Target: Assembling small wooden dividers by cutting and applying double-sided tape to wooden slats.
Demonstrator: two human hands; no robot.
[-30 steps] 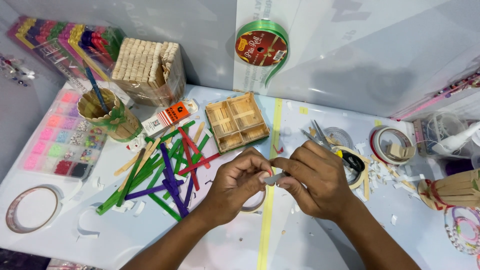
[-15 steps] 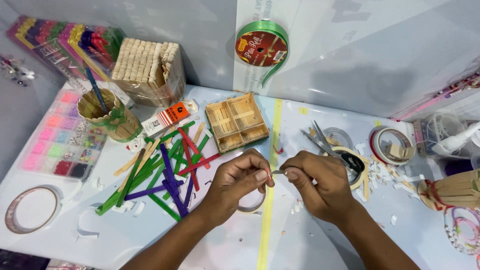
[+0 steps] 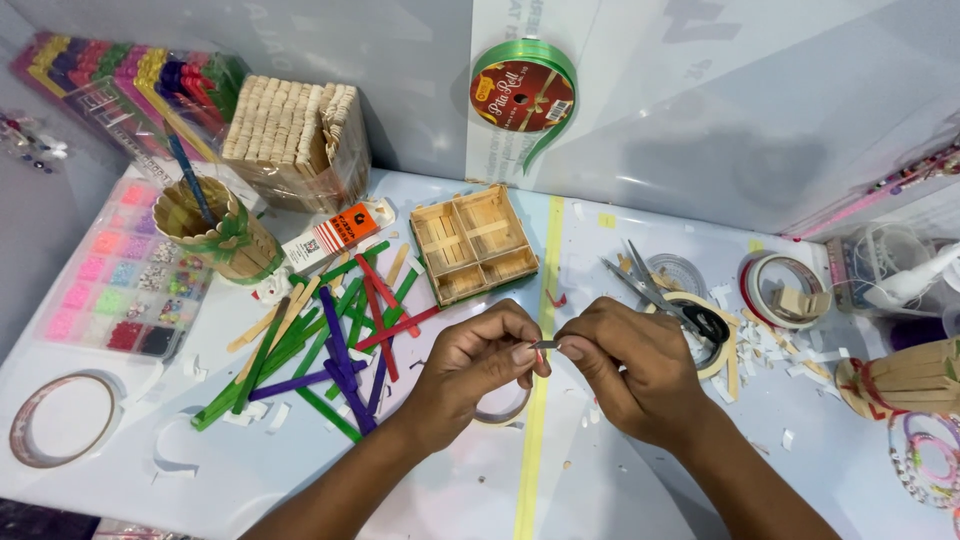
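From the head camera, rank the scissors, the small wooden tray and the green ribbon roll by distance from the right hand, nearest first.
1. Scissors: just beyond the right hand, lying across a tape ring on the table.
2. Small wooden tray: farther back and to the left, beside the coloured sticks.
3. Green ribbon roll: farthest, propped against the back wall.

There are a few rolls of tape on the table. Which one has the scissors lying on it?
The tape roll just right of the right hand: the scissors lie across it. The other rolls carry no scissors.
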